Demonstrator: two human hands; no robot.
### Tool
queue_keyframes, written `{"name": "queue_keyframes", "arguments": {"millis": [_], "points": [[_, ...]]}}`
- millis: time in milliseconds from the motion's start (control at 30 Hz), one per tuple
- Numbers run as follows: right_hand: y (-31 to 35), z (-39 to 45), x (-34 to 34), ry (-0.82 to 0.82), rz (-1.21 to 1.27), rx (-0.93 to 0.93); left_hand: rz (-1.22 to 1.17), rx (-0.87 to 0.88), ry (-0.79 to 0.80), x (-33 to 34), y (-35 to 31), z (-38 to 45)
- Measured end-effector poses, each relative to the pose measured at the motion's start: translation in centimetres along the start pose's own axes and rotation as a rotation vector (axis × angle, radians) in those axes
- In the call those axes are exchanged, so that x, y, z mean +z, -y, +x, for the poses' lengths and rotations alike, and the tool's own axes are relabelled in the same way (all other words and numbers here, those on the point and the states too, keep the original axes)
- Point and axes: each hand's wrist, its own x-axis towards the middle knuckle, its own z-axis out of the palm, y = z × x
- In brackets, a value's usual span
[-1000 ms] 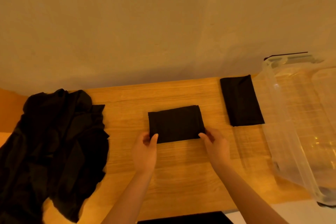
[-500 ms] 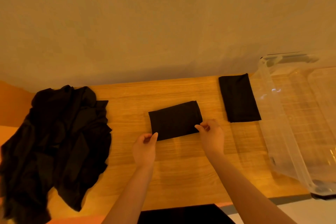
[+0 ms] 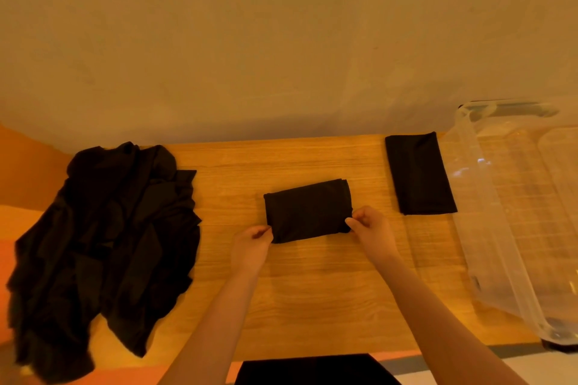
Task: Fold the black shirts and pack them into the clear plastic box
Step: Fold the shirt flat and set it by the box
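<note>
A black shirt folded into a small rectangle [image 3: 308,209] lies at the middle of the wooden table [image 3: 312,291]. My left hand [image 3: 251,247] pinches its near left corner. My right hand [image 3: 370,233] pinches its near right corner. A second folded black shirt [image 3: 419,173] lies farther right, beside the clear plastic box [image 3: 488,228], which stands open at the table's right end with no shirt visible inside.
A heap of unfolded black shirts [image 3: 103,247] covers the table's left end and hangs over its edge. A plain wall [image 3: 281,40] rises right behind the table. Dark fabric [image 3: 312,369] shows at the bottom edge.
Both hands have closed on the near corners of the middle folded shirt, and its near edge has lifted and tilted slightly. The view has shifted a little.
</note>
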Motion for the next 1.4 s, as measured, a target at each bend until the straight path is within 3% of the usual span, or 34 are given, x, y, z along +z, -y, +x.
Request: {"name": "queue_keyframes", "arguments": {"millis": [233, 333, 433, 567, 633, 767, 833, 967, 1233, 1400], "points": [[-0.2, 0.3, 0.0, 0.013, -0.086, 0.001, 0.255, 0.059, -0.024, -1.2, -0.2, 0.8], [-0.1, 0.3, 0.0, 0.052, -0.126, -0.021, 0.146, 0.032, 0.072, -1.6, -0.3, 0.6], [0.1, 0.4, 0.0, 0.029, -0.049, 0.025, -0.007, -0.022, 0.056, -1.7, -0.2, 0.0], [0.1, -0.1, 0.4, 0.049, -0.026, 0.075, 0.063, 0.125, -0.041, -1.1, 0.9, -1.2], [0.5, -0.4, 0.4, 0.021, -0.110, 0.017, 0.056, 0.172, -0.121, -0.8, 1.3, -1.7], [2.9, 0.4, 0.4, -0.122, -0.267, -0.267, 0.063, 0.218, -0.225, -0.6, 1.3, -1.4], [3.8, 2.0, 0.5, -0.072, -0.359, -0.354, 0.036, 0.207, -0.235, -0.7, 0.7, -0.7], [3.8, 4.8, 0.5, 0.064, -0.477, -0.345, 0.015, 0.175, -0.178, -0.8, -1.3, 1.7], [3.1, 4.6, 0.9, 0.003, -0.252, -0.274, 0.082, 0.384, -0.086, -0.3, -2.9, 4.5], [2.9, 4.5, 1.5, 0.024, -0.306, -0.278, 0.161, 0.485, -0.122, 0.3, -3.0, 5.2]]}}
